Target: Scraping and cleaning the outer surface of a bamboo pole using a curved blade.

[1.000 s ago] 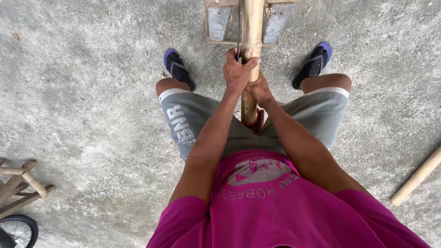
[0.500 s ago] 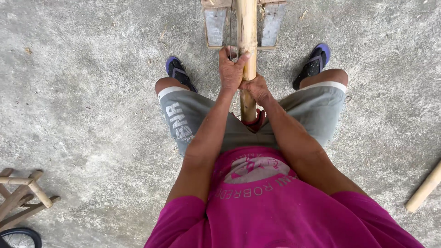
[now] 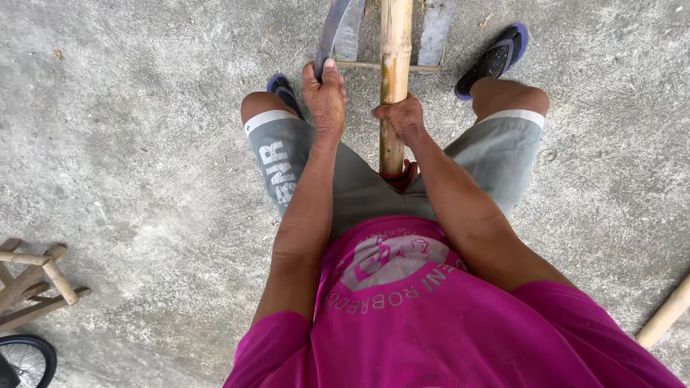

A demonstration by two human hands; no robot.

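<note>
Left hand (image 3: 325, 97) clenched round handle of a curved grey blade (image 3: 332, 29), just left of an upright bamboo pole (image 3: 394, 65). Right hand (image 3: 404, 118) wrapped round that pole, lower down. Beyond both hands, a thin crossbar (image 3: 359, 65) and blue sandals (image 3: 496, 57) on concrete floor (image 3: 129, 144).

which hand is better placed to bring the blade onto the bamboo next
Left. The left hand already holds the curved blade raised beside the bamboo pole, apart from it. The right hand is wrapped around the pole, steadying it, so it isn't free.
</note>
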